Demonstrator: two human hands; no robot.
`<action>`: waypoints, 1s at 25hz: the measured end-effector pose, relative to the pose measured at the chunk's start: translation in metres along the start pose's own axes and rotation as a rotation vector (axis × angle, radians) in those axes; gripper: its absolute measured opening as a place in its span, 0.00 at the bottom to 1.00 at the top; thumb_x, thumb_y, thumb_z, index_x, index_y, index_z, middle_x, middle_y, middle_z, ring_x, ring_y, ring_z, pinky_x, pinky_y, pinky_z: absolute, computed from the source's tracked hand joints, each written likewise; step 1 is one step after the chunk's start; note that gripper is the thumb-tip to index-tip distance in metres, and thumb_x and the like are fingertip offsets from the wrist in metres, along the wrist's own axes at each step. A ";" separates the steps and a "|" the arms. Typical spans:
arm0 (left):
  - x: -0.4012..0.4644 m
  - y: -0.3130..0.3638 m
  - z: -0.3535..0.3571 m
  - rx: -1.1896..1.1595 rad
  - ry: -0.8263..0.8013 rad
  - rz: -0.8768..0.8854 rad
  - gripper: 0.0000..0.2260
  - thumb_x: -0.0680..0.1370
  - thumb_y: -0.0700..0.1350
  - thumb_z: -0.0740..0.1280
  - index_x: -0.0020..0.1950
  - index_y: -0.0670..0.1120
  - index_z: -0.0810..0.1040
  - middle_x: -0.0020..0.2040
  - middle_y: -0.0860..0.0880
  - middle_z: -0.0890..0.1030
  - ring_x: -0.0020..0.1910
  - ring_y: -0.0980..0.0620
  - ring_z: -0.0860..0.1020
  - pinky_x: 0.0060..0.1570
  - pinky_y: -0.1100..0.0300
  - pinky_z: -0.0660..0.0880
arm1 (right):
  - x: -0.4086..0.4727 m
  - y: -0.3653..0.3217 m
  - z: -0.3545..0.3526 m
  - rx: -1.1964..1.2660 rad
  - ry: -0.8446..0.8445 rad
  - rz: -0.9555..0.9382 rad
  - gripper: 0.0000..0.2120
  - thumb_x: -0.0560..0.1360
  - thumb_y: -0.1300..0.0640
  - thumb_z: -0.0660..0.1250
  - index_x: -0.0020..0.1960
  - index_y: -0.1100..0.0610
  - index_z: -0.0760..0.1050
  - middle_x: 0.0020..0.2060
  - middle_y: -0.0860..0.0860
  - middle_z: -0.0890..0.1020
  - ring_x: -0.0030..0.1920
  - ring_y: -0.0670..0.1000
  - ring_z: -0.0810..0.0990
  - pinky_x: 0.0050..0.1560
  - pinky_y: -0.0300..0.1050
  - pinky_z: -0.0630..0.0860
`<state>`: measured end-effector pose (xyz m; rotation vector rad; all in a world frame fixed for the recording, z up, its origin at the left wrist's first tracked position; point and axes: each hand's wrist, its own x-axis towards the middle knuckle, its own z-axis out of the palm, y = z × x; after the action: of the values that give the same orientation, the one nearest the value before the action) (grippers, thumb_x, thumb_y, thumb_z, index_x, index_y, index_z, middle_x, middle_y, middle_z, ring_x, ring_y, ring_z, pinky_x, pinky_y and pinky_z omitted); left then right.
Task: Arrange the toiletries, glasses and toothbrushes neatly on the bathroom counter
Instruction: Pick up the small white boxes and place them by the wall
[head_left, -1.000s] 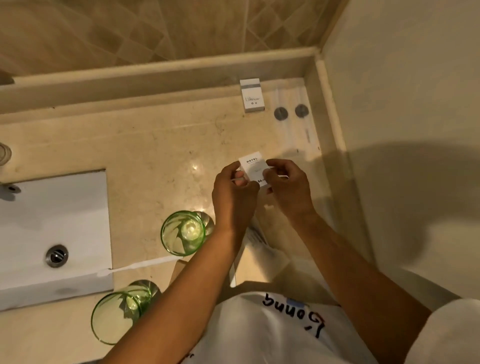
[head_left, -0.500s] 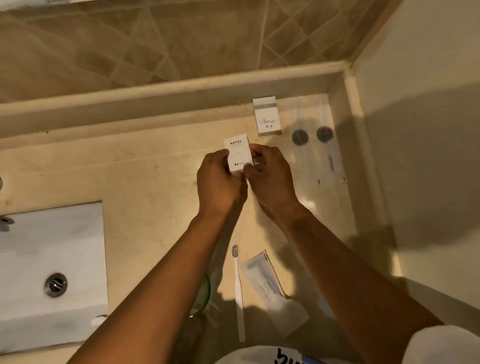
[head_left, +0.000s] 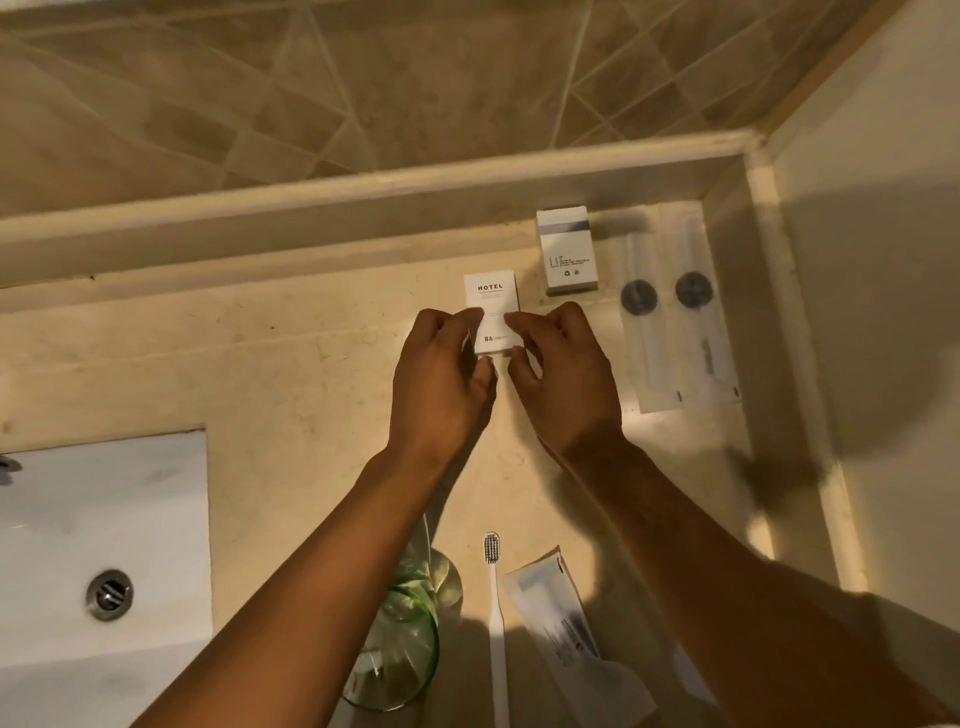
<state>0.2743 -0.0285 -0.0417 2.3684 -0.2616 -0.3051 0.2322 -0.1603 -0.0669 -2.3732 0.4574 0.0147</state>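
Note:
A small white box marked HOTEL (head_left: 491, 296) stands near the back of the beige counter (head_left: 291, 364). My left hand (head_left: 441, 374) pinches its left side and my right hand (head_left: 558, 374) pinches its right side. Just to its right, against the back ledge, stands a second white and grey box (head_left: 567, 249). A white toothbrush (head_left: 496, 623) lies near the front edge, bristles pointing away. A green glass (head_left: 400, 639) stands left of it, partly hidden by my left forearm. An opened wrapper (head_left: 561, 618) lies right of the toothbrush.
Two clear sealed packets with dark round discs (head_left: 667, 312) lie flat in the back right corner. A white sink with a metal drain (head_left: 109, 592) sits at the left. The side wall (head_left: 883, 312) bounds the counter on the right.
Both hands carried the HOTEL box away from me toward the back ledge, closer to the second box. The view shifted forward, so the glasses now sit lower in frame.

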 end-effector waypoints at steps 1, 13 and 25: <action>0.003 -0.002 0.000 0.014 -0.005 0.021 0.19 0.77 0.39 0.70 0.68 0.45 0.78 0.58 0.44 0.77 0.52 0.45 0.79 0.52 0.58 0.73 | 0.003 -0.001 -0.002 -0.063 0.001 -0.004 0.17 0.80 0.55 0.67 0.68 0.51 0.76 0.61 0.52 0.75 0.62 0.53 0.77 0.65 0.48 0.76; 0.055 0.000 0.017 0.212 -0.014 0.141 0.18 0.80 0.42 0.66 0.71 0.45 0.77 0.71 0.43 0.76 0.67 0.41 0.71 0.64 0.57 0.66 | 0.052 0.011 -0.024 -0.174 0.062 0.008 0.16 0.80 0.53 0.67 0.66 0.44 0.77 0.75 0.53 0.66 0.76 0.56 0.64 0.71 0.58 0.71; 0.062 -0.002 0.023 0.209 0.016 0.129 0.19 0.81 0.43 0.66 0.73 0.47 0.76 0.72 0.46 0.76 0.66 0.42 0.70 0.64 0.60 0.65 | 0.059 0.020 -0.028 0.027 0.029 0.072 0.23 0.78 0.58 0.70 0.72 0.53 0.70 0.74 0.50 0.65 0.70 0.52 0.73 0.51 0.17 0.64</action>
<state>0.3264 -0.0584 -0.0680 2.5436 -0.4558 -0.2061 0.2776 -0.2110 -0.0670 -2.3320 0.5532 0.0068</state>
